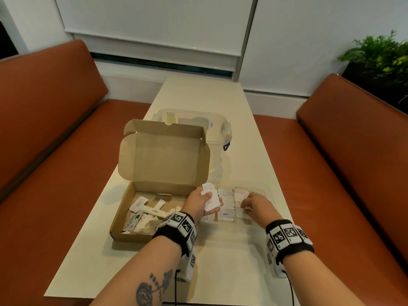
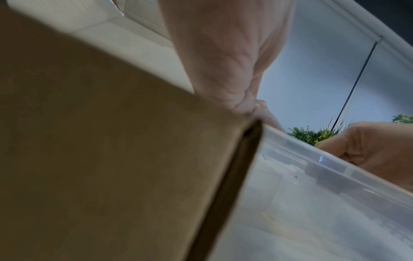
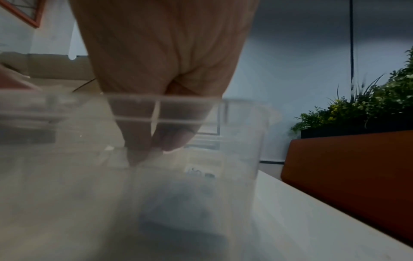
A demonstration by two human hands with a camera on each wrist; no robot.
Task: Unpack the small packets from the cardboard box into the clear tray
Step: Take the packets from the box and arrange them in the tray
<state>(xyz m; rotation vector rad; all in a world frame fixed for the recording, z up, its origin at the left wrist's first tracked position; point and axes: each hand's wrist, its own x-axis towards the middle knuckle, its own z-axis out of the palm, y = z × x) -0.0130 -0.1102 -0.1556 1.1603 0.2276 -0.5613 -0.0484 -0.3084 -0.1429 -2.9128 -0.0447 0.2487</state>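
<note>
The open cardboard box point(image 1: 123, 217) lies left of centre on the table, with several white packets point(image 1: 141, 214) loose inside. My left hand point(image 1: 204, 198) hovers over the box's right wall and grips a small bunch of white salt packets point(image 1: 210, 200). The clear tray point(image 1: 263, 187) sits just right of the box, and its compartments hold rows of packets point(image 1: 226, 203). My right hand point(image 1: 246, 205) reaches down into the tray's right compartment, fingers curled, pinching a white packet point(image 1: 247, 208). Through the tray wall point(image 3: 178, 98) in the right wrist view, my fingertips point(image 3: 136, 151) touch that packet point(image 3: 117, 159).
A lidded clear plastic container point(image 1: 220, 129) stands behind the box's raised lid point(image 1: 163, 155). Orange benches point(image 1: 55, 129) flank the narrow table point(image 1: 220, 272) on both sides. A green plant point(image 1: 379, 54) stands at the far right.
</note>
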